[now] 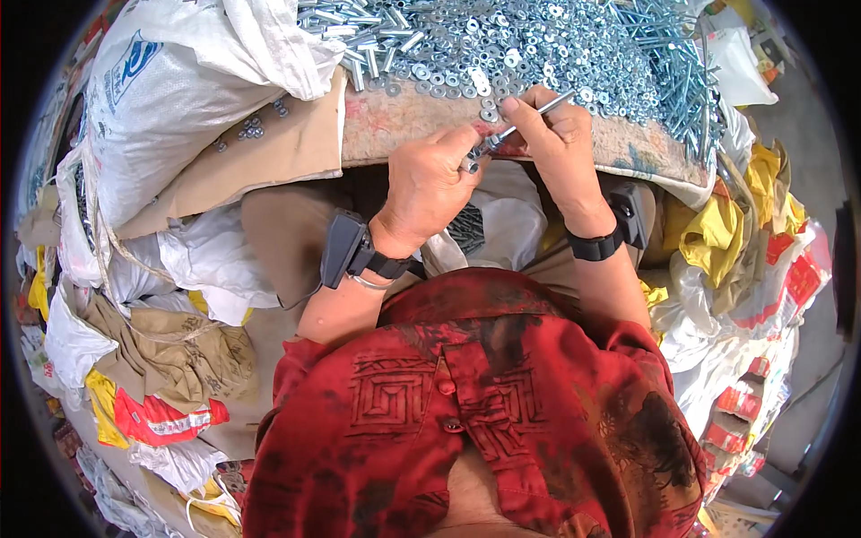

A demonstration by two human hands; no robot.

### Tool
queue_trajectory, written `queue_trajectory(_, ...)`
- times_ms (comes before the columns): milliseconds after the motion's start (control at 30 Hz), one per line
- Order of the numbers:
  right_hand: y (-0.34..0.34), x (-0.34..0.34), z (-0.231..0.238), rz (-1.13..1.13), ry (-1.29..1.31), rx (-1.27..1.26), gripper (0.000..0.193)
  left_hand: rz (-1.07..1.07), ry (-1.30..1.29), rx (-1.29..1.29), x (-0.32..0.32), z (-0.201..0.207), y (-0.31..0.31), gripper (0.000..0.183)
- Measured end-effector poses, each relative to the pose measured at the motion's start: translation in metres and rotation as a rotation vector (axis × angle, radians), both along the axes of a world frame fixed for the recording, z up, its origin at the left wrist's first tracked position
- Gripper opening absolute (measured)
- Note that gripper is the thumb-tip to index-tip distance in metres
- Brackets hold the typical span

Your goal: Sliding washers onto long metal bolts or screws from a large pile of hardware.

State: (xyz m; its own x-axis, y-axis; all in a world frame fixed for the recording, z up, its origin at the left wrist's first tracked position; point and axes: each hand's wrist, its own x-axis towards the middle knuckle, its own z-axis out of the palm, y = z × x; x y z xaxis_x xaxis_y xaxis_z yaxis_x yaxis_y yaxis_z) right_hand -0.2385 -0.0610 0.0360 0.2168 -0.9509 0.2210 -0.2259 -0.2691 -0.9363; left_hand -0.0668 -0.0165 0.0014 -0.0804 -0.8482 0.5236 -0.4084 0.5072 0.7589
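My right hand [562,148] is closed around a long shiny metal bolt [558,101], pinched between thumb and fingers and slanting down to the left. Its lower end meets the fingers of my left hand [429,184]. That hand is closed on a short metal sleeve [468,165], whose end pokes out below the fingertips. Whether the bolt sits inside the sleeve is hard to make out. Just beyond both hands spreads a heap of loose washers and nuts [538,67], with metal sleeves [368,36] at its left and long bolts [691,99] at its right.
A stained board [386,134] carries the heap, its front edge under my hands. On the left a full white woven sack [152,108] leans over cardboard [305,130] with a few nuts [253,128]. An open white bag [511,206] holding dark metal pieces rests between my legs.
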Motion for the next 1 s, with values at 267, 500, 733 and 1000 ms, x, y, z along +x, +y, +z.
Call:
queue_trajectory(267,0.006,0.001,0.014,-0.078,0.575,-0.171,0.042,0.136,-0.465,-0.167,-0.001,-0.005,0.001,0.023)
queue_trajectory(500,0.03,-0.036,0.019,0.356,0.285,-0.061,0.035,-0.35,-0.091,-0.016,-0.003,0.018,0.008,0.017)
queue_trajectory(733,0.027,-0.051,-0.002,0.509,0.655,0.02,0.023,-0.353,0.355,0.446,0.013,0.004,-0.008,0.011)
queue_trajectory(1000,-0.128,0.001,0.044,0.075,0.57,-0.231,0.015,-0.446,1.217,0.779,0.044,0.005,-0.022,0.014)
